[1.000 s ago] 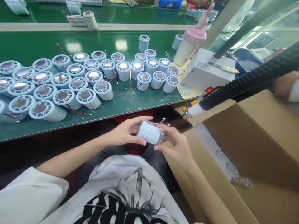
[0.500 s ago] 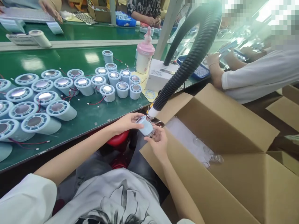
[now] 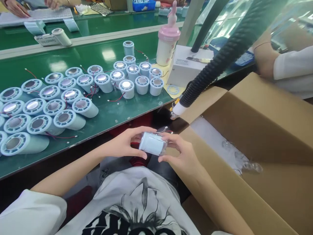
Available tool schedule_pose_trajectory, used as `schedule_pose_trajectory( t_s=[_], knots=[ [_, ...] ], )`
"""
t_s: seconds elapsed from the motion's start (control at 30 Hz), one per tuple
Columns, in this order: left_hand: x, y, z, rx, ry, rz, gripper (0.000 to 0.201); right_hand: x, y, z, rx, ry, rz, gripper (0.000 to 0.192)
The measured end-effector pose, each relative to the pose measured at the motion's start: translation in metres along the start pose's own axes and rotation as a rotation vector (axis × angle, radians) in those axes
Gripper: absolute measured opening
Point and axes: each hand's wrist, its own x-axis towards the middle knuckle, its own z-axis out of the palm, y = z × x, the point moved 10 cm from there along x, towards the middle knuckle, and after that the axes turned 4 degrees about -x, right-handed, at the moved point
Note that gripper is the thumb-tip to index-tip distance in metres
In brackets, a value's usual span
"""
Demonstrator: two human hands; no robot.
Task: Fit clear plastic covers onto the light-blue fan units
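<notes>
Between my two hands lies a light-blue plastic cylinder (image 3: pixel 152 143) on its side, with a clear plastic piece at its right end and thin wires with white connectors behind it. My left hand (image 3: pixel 129 143) grips the left end, thumb below and fingers above. At the right end my right hand (image 3: pixel 181 151) pinches the clear part. Beyond and to the right, the metal tip of a black corrugated hose (image 3: pixel 200 81) hangs apart from the cylinder. Many similar blue cylinders (image 3: pixel 88 107) with silver round tops and red wires stand or lean on the green table (image 3: pixel 117 114).
An open cardboard box (image 3: pixel 269 124) with clear plastic pieces (image 3: pixel 251 165) stands at my right. A pink-lidded bottle (image 3: pixel 168 36) and a white box-shaped unit (image 3: pixel 186 65) are on the table. Co-workers' hands show across the table and at the right.
The cylinder has come away from the hose tip, nearer to my body, and turned to lie sideways between my hands. The camera view has shifted, so the table items appear elsewhere.
</notes>
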Motion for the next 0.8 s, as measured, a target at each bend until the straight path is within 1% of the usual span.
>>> schedule_pose_trajectory(
  t_s=[0.13,0.23,0.43,0.53,0.7,0.8],
  knots=[
    [-0.012,0.012,0.005,0.054,0.020,0.053,0.073,-0.003,-0.010,0.006,0.049,-0.072,0.067,0.049],
    [-0.019,0.016,0.006,0.061,0.033,0.078,0.073,-0.003,-0.013,0.010,0.116,-0.102,0.119,0.047],
    [-0.028,0.021,0.006,0.098,0.056,0.090,0.074,-0.007,-0.006,0.022,0.313,-0.169,0.287,0.042],
    [-0.031,0.023,0.005,0.108,0.065,0.096,0.072,-0.008,-0.001,0.027,0.388,-0.181,0.370,0.043],
    [-0.034,0.025,0.005,0.129,0.074,0.120,0.072,-0.007,0.002,0.035,0.471,-0.183,0.443,0.040],
    [-0.035,0.024,0.005,0.143,0.071,0.111,0.072,-0.008,0.007,0.041,0.527,-0.193,0.501,0.037]
  ],
)
